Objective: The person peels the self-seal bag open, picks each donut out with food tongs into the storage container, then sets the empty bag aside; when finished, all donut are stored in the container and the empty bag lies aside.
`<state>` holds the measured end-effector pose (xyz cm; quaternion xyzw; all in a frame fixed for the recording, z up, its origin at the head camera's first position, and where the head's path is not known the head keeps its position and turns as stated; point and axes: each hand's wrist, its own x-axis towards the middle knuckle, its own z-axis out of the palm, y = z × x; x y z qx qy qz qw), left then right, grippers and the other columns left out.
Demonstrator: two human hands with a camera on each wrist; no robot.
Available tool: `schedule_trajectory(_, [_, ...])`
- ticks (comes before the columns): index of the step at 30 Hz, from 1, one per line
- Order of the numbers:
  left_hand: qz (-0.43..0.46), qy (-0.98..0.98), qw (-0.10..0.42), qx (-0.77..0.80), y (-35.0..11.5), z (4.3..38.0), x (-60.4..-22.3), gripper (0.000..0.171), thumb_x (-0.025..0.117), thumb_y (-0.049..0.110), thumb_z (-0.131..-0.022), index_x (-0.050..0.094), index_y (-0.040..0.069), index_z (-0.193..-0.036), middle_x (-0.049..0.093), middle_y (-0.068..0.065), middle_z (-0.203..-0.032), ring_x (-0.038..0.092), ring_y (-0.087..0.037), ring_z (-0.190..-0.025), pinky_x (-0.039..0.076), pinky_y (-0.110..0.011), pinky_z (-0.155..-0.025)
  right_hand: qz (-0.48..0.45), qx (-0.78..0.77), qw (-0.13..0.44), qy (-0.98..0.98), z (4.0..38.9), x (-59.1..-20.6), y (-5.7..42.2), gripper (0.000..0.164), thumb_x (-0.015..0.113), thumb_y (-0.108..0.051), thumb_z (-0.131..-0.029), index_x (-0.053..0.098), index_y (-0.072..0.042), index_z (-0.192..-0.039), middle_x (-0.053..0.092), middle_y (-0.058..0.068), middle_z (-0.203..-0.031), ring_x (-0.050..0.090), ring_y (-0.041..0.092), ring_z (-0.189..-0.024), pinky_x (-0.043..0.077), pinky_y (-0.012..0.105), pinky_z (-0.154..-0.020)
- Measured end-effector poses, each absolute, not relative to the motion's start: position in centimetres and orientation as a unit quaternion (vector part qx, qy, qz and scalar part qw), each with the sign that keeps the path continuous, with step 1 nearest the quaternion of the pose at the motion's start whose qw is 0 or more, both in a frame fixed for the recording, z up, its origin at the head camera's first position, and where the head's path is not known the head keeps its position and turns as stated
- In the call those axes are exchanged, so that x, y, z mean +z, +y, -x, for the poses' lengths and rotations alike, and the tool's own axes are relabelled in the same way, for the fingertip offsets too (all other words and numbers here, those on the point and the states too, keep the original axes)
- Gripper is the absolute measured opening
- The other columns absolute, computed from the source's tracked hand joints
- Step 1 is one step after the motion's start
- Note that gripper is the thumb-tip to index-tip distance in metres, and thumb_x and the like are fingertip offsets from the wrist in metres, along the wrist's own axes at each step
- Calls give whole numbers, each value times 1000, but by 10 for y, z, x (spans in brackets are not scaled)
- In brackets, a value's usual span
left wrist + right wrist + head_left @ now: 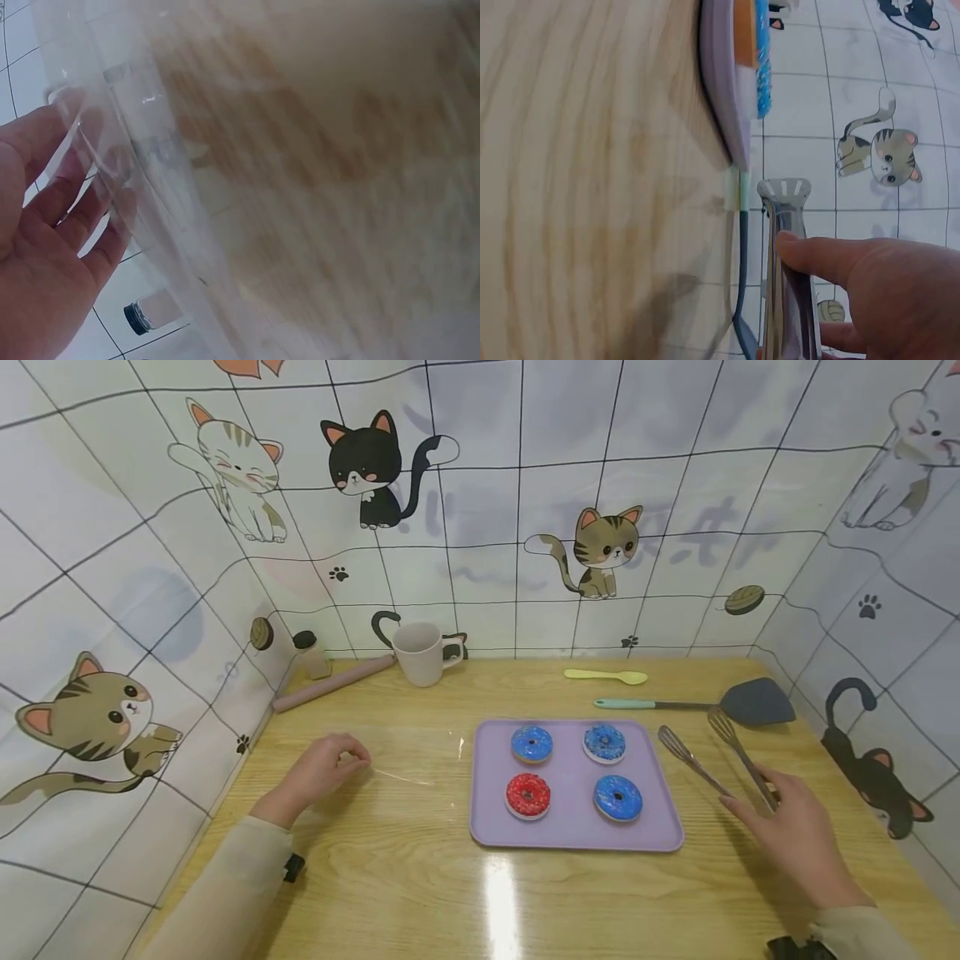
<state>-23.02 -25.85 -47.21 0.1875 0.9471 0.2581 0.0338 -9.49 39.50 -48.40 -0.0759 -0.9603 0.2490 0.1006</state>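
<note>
My left hand [318, 774] pinches the edge of a clear plastic bag [401, 777]. Close up in the left wrist view, the see-through plastic [161, 161] covers some of the fingertips. On the right, my right hand [798, 831] grips a pair of metal tongs [693, 762], whose two slotted ends are spread apart and hold nothing. Between the hands lies a lilac tray [573, 831]. It carries a red sprinkled donut [517, 806] at front left and three blue donuts, one at front right [630, 810] and two behind [525, 753] [611, 753].
A spatula [757, 702] and a yellow spoon [600, 674] lie behind the tray. Along the back left stand a mug [420, 656] and a dark-capped jar [313, 662], with a rolling pin [333, 683] between. Cat-patterned walls [487, 510] enclose the wooden table [390, 877].
</note>
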Motion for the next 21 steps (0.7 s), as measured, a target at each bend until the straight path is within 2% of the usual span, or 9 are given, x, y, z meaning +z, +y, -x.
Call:
schedule_trajectory(5, [-183,950,38,250,-261,228,-477,4,73,14,-97,77,13,-96,73,-2,-102,66,-28,-105,54,-51,-89,97,255,82,-959,98,-490,405,87,77,-43,-93,42,21,-142,50,44,-129,53,56,-105,45,66,-80])
schedule_trajectory(11, [-165,955,45,241,-264,225,-479,4,72,16,-98,76,15,-96,72,-2,-103,66,-28,-106,53,-52,-92,101,255,61,-960,102,-497,411,91,75,-45,-94,39,21,-143,48,46,-131,49,60,-113,41,69,-88])
schedule_trajectory(16, [-170,955,51,239,-258,226,-478,5,73,17,-98,75,16,-94,72,-1,-102,66,-27,-105,53,-53,-94,107,244,46,-963,103,-498,414,96,73,-51,-93,37,21,-144,46,46,-132,47,62,-114,41,72,-90])
schedule_trajectory(21, [-173,953,62,242,-252,226,-477,4,75,18,-96,74,17,-92,71,0,-102,65,-25,-103,54,-50,-90,98,243,61,-963,102,-497,414,102,77,-49,-91,28,21,-149,43,48,-133,40,65,-118,34,74,-96])
